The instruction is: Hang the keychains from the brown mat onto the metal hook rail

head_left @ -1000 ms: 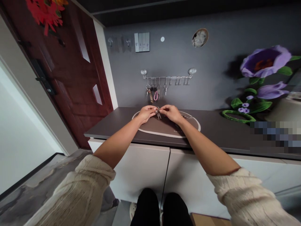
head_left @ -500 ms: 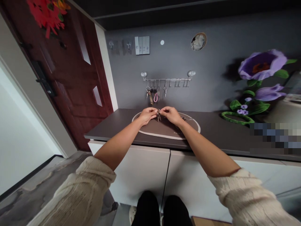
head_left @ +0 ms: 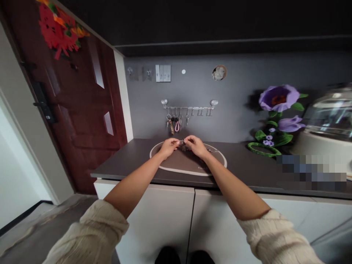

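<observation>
Both hands meet over an oval brown mat (head_left: 176,165) with a pale rim, on the dark countertop. Between my fingertips hangs a small bunch of keys (head_left: 184,147) on a ring. My left hand (head_left: 169,147) pinches the ring from the left, and my right hand (head_left: 195,145) pinches it from the right. More small metal items (head_left: 213,150), perhaps keys, lie on the mat behind my right hand, partly hidden. On the wall just above, a clear hook rail (head_left: 189,108) carries several key sets (head_left: 173,124), one with a pink loop; its right-hand hooks hang bare.
Purple knitted flowers (head_left: 279,98) with a green ring base stand at the right, beside a pale appliance (head_left: 324,145) with a clear top. A dark cabinet (head_left: 209,22) overhangs the counter. White cupboard doors (head_left: 154,212) are below, and a dark red door (head_left: 79,110) is at the left.
The camera view has tilted up and turned slightly right, so the scene sits lower and further left. Both hands still pinch the key ring above the mat.
</observation>
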`<action>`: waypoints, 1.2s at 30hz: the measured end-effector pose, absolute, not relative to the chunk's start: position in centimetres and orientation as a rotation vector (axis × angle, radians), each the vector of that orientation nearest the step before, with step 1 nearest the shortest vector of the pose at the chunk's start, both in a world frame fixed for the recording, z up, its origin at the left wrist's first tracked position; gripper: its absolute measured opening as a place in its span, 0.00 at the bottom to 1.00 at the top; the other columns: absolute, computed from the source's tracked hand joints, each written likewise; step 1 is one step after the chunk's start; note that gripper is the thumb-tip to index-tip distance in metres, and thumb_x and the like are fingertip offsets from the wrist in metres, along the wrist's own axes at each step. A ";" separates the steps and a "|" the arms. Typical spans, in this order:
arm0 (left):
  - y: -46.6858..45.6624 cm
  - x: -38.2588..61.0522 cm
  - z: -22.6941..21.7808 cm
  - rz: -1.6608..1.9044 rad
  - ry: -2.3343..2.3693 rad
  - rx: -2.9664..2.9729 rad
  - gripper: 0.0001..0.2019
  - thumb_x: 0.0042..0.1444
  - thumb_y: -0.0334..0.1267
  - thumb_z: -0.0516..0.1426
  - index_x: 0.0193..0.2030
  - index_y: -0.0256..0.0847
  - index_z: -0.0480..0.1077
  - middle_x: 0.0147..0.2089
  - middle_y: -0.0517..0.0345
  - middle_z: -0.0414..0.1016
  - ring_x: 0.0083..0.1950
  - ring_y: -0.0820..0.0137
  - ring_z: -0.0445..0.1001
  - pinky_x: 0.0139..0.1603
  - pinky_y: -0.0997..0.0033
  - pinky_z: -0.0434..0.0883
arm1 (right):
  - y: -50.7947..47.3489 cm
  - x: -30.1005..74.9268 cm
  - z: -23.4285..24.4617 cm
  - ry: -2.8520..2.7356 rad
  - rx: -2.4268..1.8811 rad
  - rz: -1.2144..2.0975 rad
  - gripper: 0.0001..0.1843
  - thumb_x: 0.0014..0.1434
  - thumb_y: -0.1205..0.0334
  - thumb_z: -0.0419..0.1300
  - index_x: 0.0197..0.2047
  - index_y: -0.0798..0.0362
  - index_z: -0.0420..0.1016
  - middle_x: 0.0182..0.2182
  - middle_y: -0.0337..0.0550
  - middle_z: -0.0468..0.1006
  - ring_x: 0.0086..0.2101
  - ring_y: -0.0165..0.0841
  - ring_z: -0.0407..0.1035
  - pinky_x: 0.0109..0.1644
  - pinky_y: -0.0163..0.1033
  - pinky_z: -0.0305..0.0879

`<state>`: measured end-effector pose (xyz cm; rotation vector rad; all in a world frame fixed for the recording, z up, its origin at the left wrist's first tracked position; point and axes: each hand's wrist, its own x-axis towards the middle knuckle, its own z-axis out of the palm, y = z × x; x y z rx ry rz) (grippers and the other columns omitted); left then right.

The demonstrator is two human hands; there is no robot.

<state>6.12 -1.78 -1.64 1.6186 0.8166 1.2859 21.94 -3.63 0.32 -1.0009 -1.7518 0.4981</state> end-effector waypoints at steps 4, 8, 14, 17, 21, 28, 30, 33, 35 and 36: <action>-1.6 6.2 -1.8 1.342 0.917 1.820 0.10 0.46 0.40 0.54 0.31 0.35 0.69 0.29 0.55 0.72 0.30 0.73 0.68 0.33 0.73 0.65 | -3.4 22.3 0.2 -1.714 -1.011 0.449 0.10 0.48 0.55 0.53 0.28 0.54 0.65 0.23 0.36 0.68 0.25 0.26 0.61 0.31 0.31 0.59; -1.4 6.3 -2.0 1.356 0.978 1.909 0.08 0.47 0.39 0.53 0.27 0.36 0.69 0.26 0.57 0.71 0.28 0.73 0.67 0.32 0.73 0.64 | -2.9 22.6 0.4 -1.610 -0.992 0.523 0.10 0.48 0.54 0.53 0.28 0.53 0.64 0.23 0.36 0.68 0.25 0.25 0.62 0.31 0.32 0.61; -1.1 6.5 -2.2 1.306 1.003 2.038 0.08 0.48 0.37 0.51 0.28 0.35 0.69 0.24 0.58 0.69 0.26 0.74 0.66 0.31 0.74 0.63 | -1.8 23.4 2.5 -1.410 -0.930 0.640 0.13 0.46 0.54 0.56 0.29 0.55 0.65 0.24 0.37 0.70 0.24 0.25 0.64 0.30 0.32 0.62; -1.0 6.6 -2.3 1.297 1.036 2.126 0.09 0.49 0.36 0.49 0.28 0.35 0.69 0.25 0.58 0.70 0.27 0.74 0.66 0.31 0.75 0.63 | -0.9 23.8 4.2 -1.296 -0.916 0.684 0.12 0.45 0.55 0.58 0.28 0.55 0.65 0.24 0.38 0.71 0.24 0.25 0.65 0.30 0.32 0.62; -1.0 6.7 -2.2 1.306 1.082 2.267 0.10 0.50 0.36 0.49 0.28 0.36 0.69 0.27 0.57 0.71 0.29 0.73 0.66 0.32 0.74 0.62 | 0.6 23.9 6.2 -1.174 -0.929 0.702 0.06 0.47 0.61 0.56 0.27 0.55 0.65 0.22 0.37 0.71 0.23 0.24 0.65 0.29 0.31 0.63; -0.7 6.7 -2.4 1.278 1.103 2.319 0.10 0.51 0.36 0.49 0.28 0.37 0.70 0.27 0.57 0.71 0.30 0.72 0.67 0.32 0.74 0.61 | 3.1 23.2 8.7 -1.011 -0.972 0.742 0.03 0.51 0.69 0.52 0.26 0.56 0.64 0.20 0.34 0.69 0.20 0.21 0.62 0.26 0.27 0.62; -0.6 6.7 -2.4 1.270 1.104 2.328 0.10 0.51 0.36 0.49 0.27 0.37 0.69 0.27 0.57 0.71 0.30 0.72 0.67 0.32 0.74 0.61 | 3.8 23.0 9.0 -0.974 -0.984 0.741 0.04 0.51 0.70 0.51 0.26 0.56 0.63 0.19 0.34 0.68 0.20 0.20 0.62 0.25 0.26 0.62; -0.5 6.7 -2.5 1.269 1.123 2.326 0.10 0.50 0.36 0.49 0.27 0.37 0.69 0.27 0.57 0.71 0.30 0.72 0.67 0.32 0.74 0.61 | 4.6 22.8 9.1 -0.939 -0.985 0.740 0.05 0.51 0.71 0.50 0.25 0.55 0.62 0.19 0.33 0.67 0.20 0.20 0.62 0.24 0.25 0.61; -0.5 6.7 -2.5 1.262 1.128 2.322 0.10 0.50 0.35 0.49 0.27 0.37 0.69 0.27 0.57 0.71 0.30 0.72 0.67 0.32 0.74 0.61 | 5.0 22.7 9.0 -0.915 -0.980 0.746 0.05 0.50 0.71 0.50 0.25 0.55 0.62 0.19 0.33 0.67 0.19 0.20 0.61 0.23 0.26 0.62; -0.5 6.8 -2.5 1.255 1.125 2.320 0.10 0.50 0.35 0.49 0.27 0.37 0.69 0.26 0.57 0.71 0.30 0.73 0.66 0.32 0.74 0.61 | 5.2 22.7 9.0 -0.902 -0.975 0.752 0.05 0.50 0.71 0.51 0.24 0.55 0.63 0.19 0.33 0.67 0.19 0.20 0.61 0.23 0.26 0.62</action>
